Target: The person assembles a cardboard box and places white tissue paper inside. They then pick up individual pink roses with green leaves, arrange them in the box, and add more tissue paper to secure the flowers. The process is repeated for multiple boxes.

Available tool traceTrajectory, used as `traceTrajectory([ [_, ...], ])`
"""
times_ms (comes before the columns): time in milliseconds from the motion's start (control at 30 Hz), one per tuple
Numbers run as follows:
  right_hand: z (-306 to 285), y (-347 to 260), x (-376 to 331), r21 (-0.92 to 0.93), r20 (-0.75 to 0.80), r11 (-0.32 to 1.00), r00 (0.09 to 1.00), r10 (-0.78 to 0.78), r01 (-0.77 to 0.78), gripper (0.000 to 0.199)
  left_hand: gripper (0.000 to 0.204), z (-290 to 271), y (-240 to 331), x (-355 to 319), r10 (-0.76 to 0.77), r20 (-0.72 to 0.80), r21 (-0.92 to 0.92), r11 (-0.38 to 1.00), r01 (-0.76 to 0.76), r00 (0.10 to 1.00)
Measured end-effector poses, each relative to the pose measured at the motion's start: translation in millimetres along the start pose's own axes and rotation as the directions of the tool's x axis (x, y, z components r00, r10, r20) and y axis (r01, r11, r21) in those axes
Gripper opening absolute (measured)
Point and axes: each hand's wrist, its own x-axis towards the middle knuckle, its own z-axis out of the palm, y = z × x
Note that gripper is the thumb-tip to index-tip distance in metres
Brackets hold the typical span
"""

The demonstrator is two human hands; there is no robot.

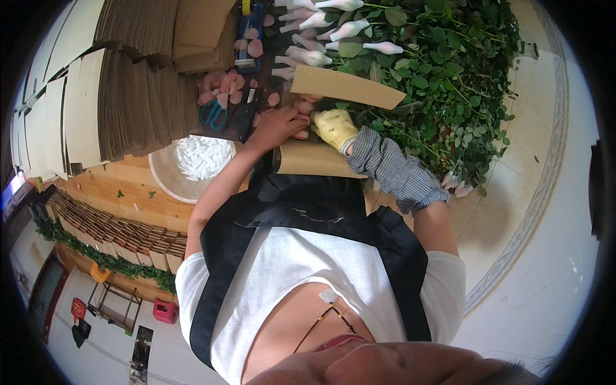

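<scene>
Hands meeting over corrugated cardboard, gloved right curled on stems, grip openness unclear

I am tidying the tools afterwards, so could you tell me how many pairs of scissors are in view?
1: the teal-handled scissors lie on the bench left of the left hand, beside the pink petals. Others may be hidden under petals or cardboard.

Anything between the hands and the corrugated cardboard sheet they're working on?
Nothing visible. The left hand and the gloved right hand are both already at the corrugated cardboard sheet, at the fold under its raised flap. Loose pink petals lie off to the left.
</scene>
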Motion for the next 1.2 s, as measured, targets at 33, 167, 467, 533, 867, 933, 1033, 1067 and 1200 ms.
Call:
traceTrajectory([
  [33, -5, 1, 0, 0.046, 0.013, 0.999, 1.000, 0.014, -0.015, 0.019, 0.024, 3, -1, -1, 0.029, -0.019, -0.005, 1.000, -0.029, 0.999],
  [167, -12, 5, -2, 0.171, 0.015, 0.984, 0.999, 0.047, -0.049, 0.030, 0.022, -16, 4, -3, 0.102, 0.052, 0.007, 0.995, -0.102, 0.993],
  [467, -13, 0, -11, 0.137, 0.028, 0.990, 0.999, 0.032, -0.036, 0.028, 0.019, -47, 12, -13, -0.697, -0.018, -0.032, 0.717, 0.696, 0.717],
  [533, -9, 1, -12, 0.107, 0.007, 0.994, 0.999, -0.039, 0.038, 0.028, 0.022, -27, 6, -17, -0.636, 0.172, -0.214, 0.721, 0.659, 0.752],
  [867, -19, -4, -9, -0.013, 0.098, 0.985, 0.981, -0.169, 0.171, 0.034, 0.020, 16, -5, -29, -0.569, 0.232, -0.297, 0.731, 0.615, 0.789],
  [933, -13, -4, -8, 0.023, 0.061, 0.991, 0.990, -0.130, 0.129, 0.036, 0.017, 6, 2, -23, -0.571, 0.221, -0.270, 0.743, 0.612, 0.791],
  [1033, -14, -6, -5, 0.039, 0.074, 0.994, 0.992, -0.101, 0.099, 0.040, 0.013, -10, 16, -7, -0.579, 0.070, -0.159, 0.797, 0.582, 0.812],
  [1067, -11, -5, -4, 0.023, 0.069, 0.995, 0.992, -0.103, 0.102, 0.040, 0.013, -14, 20, 0, -0.571, -0.001, -0.108, 0.816, 0.567, 0.821],
  [1200, -5, -2, 4, 0.058, 0.111, 0.983, 0.977, -0.182, 0.176, 0.038, 0.035, -9, 1, 2, -0.027, 0.113, 0.000, 1.000, 0.027, 0.993],
])
